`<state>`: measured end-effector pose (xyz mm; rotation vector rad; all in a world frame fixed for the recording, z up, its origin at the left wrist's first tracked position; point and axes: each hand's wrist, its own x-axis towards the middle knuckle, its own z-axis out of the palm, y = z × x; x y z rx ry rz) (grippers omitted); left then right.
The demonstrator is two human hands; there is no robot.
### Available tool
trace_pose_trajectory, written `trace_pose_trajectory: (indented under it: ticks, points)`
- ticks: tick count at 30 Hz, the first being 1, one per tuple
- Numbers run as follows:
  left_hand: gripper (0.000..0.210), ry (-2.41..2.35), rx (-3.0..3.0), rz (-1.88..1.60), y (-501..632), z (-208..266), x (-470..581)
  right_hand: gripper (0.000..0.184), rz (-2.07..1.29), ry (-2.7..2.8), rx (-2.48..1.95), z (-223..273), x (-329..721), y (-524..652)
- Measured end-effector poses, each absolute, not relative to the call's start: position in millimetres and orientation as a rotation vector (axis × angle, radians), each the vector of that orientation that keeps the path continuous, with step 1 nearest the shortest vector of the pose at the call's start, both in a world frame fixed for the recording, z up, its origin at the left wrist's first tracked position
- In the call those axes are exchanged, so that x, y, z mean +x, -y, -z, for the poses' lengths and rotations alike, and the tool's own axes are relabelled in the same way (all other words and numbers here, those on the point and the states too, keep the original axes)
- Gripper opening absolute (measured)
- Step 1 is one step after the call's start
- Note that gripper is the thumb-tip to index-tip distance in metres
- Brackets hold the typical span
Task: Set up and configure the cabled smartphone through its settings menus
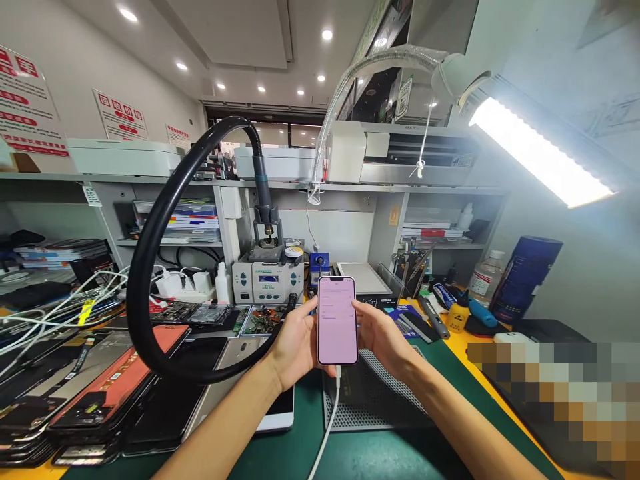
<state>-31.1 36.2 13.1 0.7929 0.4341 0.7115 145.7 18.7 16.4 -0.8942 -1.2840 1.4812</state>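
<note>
A smartphone with a lit pinkish screen is held upright in front of me, over the bench. My left hand wraps its left edge, with fingers behind and below it. At the opposite edge, my right hand grips the phone's side, its fingers mostly hidden behind. A white charging cable is plugged into the phone's bottom and runs down toward me. Beneath the phone lies a perforated metal plate on the green mat. Small text on the screen is too fine to read.
A black hose loops left from the hot-air station. Stacked phone screens and parts cover the left bench. A bright lamp hangs at upper right. Tools and a yellow bottle stand right. Part of the lower right is pixelated.
</note>
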Motion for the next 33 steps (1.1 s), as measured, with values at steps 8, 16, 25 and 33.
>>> trace_pose_trajectory:
  ticks: [8,16,25,33]
  points:
    - [0.065,-0.446,0.800,-0.704,-37.4,-11.1,-31.2,0.044,-1.389,1.365,-0.881,-12.9,144.5,-19.4]
    - [0.064,-0.437,0.809,-0.704,-35.7,-14.0,-31.1,0.049,-1.507,1.252,-0.870,-15.3,145.5,-20.5]
    - [0.061,-0.464,0.790,-0.713,-36.3,-13.8,-30.8,0.045,-1.425,1.358,-0.857,-10.7,144.2,-20.4]
    - [0.061,-0.470,0.806,-0.717,-34.9,-13.8,-30.9,0.045,-1.383,1.356,-0.892,-9.4,144.1,-21.4]
